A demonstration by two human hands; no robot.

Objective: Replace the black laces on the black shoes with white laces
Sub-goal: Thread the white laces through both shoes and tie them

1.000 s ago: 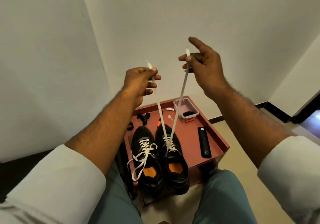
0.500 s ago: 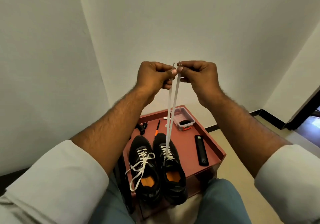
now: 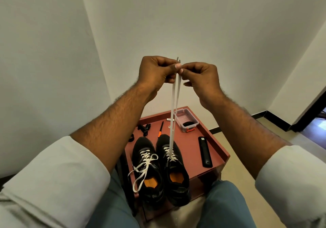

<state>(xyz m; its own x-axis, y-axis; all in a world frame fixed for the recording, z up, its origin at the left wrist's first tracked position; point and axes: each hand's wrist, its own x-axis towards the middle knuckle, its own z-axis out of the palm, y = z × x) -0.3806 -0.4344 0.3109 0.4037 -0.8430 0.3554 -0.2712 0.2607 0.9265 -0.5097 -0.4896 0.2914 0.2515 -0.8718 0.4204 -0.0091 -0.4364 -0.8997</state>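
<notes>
Two black shoes stand side by side on a red table [image 3: 218, 143], toes away from me. The left shoe [image 3: 147, 173] carries a white lace whose ends hang loose over its side. The right shoe [image 3: 173, 171] has a white lace [image 3: 173, 107] threaded through its front eyelets, both ends pulled taut straight up. My left hand [image 3: 156, 72] and my right hand [image 3: 200, 77] are raised high above the shoes, thumbs touching, each pinching one lace end with the two tips side by side.
On the table lie a black remote [image 3: 204, 152], a clear plastic box [image 3: 186, 120] with an orange clip, an orange-and-black pen [image 3: 160, 129], small black parts [image 3: 144, 129] and a small white piece [image 3: 170, 119]. White walls stand behind; my knees flank the table.
My hands, apart a second ago with the lace ends spread, came together above the right shoe. The two ends now run up parallel and tip to tip.
</notes>
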